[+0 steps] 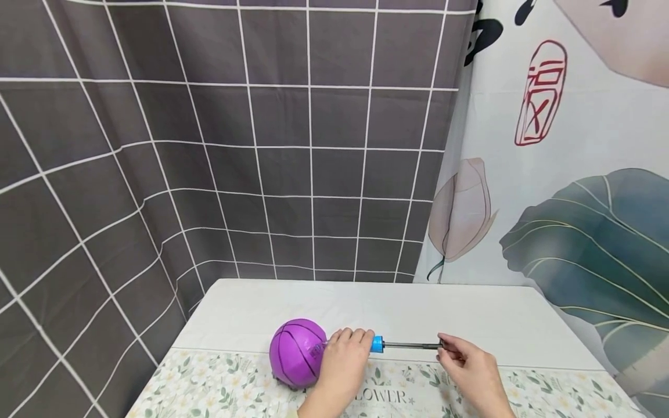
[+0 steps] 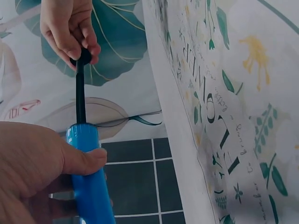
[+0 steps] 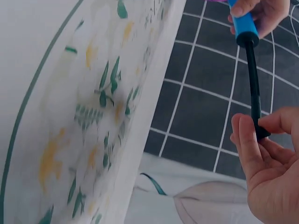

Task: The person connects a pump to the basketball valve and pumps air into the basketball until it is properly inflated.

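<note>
A purple ball (image 1: 297, 354) with black basketball lines sits on the table, left of my hands. My left hand (image 1: 345, 360) grips the blue barrel of a hand pump (image 2: 91, 182), thumb laid along it in the left wrist view. The pump lies sideways, its barrel end toward the ball. My left hand hides most of the barrel in the head view. The black rod (image 3: 252, 79) is drawn well out to the right. At its end my right hand (image 1: 470, 368) pinches the small black handle (image 3: 261, 131) between thumb and fingers.
The table carries a floral cloth (image 1: 225, 377) with printed lettering at the front and a plain white strip (image 1: 366, 302) behind. A dark grid-patterned curtain (image 1: 277, 174) hangs behind and to the left. A white curtain with leaf prints (image 1: 590, 232) hangs on the right.
</note>
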A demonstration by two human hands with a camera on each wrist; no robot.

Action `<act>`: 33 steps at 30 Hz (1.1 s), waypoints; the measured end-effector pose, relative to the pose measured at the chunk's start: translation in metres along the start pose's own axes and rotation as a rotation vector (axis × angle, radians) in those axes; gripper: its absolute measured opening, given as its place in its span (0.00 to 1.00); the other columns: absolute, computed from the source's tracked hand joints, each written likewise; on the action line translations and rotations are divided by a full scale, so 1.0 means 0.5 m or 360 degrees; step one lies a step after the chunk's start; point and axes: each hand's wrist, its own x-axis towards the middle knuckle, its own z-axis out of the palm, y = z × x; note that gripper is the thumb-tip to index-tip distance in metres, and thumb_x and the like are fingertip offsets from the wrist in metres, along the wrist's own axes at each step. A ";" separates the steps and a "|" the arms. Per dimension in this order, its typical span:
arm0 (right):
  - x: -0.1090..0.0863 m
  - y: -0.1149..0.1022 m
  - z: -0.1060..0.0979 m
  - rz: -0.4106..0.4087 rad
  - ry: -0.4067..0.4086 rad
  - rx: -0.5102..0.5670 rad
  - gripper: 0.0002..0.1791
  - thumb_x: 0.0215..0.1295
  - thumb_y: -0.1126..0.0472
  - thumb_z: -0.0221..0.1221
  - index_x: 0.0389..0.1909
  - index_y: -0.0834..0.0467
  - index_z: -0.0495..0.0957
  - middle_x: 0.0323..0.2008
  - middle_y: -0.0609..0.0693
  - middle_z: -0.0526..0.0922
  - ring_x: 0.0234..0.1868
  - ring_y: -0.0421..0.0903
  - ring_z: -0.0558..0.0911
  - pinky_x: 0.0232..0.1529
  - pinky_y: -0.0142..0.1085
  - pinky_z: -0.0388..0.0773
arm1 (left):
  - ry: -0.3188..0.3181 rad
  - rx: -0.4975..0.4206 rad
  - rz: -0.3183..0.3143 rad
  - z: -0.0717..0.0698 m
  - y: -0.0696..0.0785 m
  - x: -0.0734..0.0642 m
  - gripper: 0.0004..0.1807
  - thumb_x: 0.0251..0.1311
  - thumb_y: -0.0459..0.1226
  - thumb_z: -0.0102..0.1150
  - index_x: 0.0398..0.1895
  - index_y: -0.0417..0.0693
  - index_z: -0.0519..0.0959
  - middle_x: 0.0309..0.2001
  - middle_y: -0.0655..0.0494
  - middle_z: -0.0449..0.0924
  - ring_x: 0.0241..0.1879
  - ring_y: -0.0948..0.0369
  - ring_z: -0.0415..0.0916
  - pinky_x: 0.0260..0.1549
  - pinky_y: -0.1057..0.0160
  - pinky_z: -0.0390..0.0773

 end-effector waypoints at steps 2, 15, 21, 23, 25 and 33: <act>0.000 -0.005 0.008 0.0001 0.0013 0.0003 0.16 0.64 0.68 0.62 0.52 0.68 0.82 0.35 0.54 0.88 0.28 0.38 0.85 0.30 0.25 0.83 | -0.0017 0.0011 -0.0004 -0.001 0.003 0.001 0.27 0.50 0.38 0.76 0.56 0.51 0.82 0.47 0.56 0.85 0.46 0.57 0.81 0.54 0.51 0.82; -0.013 -0.070 0.093 -0.0271 0.0134 -0.0035 0.13 0.61 0.71 0.65 0.47 0.68 0.85 0.34 0.52 0.88 0.28 0.38 0.84 0.29 0.25 0.83 | 0.0174 0.0129 0.0036 0.002 0.015 0.001 0.24 0.45 0.39 0.77 0.50 0.50 0.84 0.40 0.57 0.85 0.39 0.57 0.80 0.45 0.55 0.83; -0.017 -0.089 0.117 -0.0323 0.0029 0.0004 0.13 0.60 0.71 0.66 0.47 0.67 0.86 0.34 0.50 0.88 0.28 0.36 0.84 0.29 0.25 0.83 | 0.0155 0.0109 0.0064 0.004 0.019 -0.001 0.24 0.46 0.40 0.76 0.50 0.52 0.85 0.41 0.59 0.85 0.39 0.57 0.80 0.44 0.55 0.83; -0.017 -0.090 0.116 -0.0309 0.0009 0.0023 0.13 0.60 0.71 0.66 0.47 0.67 0.86 0.34 0.50 0.88 0.28 0.36 0.84 0.29 0.25 0.83 | 0.0165 0.0094 0.0072 0.006 0.015 -0.002 0.24 0.45 0.40 0.76 0.50 0.53 0.85 0.42 0.60 0.85 0.40 0.58 0.80 0.45 0.56 0.83; -0.016 -0.089 0.112 -0.0276 -0.0022 0.0040 0.13 0.60 0.70 0.67 0.47 0.66 0.86 0.33 0.50 0.88 0.28 0.36 0.84 0.29 0.25 0.82 | 0.0187 0.0071 0.0076 0.008 0.010 -0.003 0.24 0.44 0.39 0.77 0.50 0.54 0.85 0.42 0.60 0.85 0.41 0.59 0.80 0.47 0.57 0.83; -0.003 -0.058 0.068 -0.0148 -0.0010 0.0012 0.14 0.58 0.70 0.66 0.47 0.64 0.86 0.32 0.49 0.88 0.28 0.36 0.84 0.30 0.25 0.83 | 0.0137 -0.0005 0.0070 0.002 0.003 0.000 0.25 0.46 0.37 0.76 0.52 0.53 0.82 0.45 0.59 0.85 0.43 0.59 0.81 0.53 0.54 0.82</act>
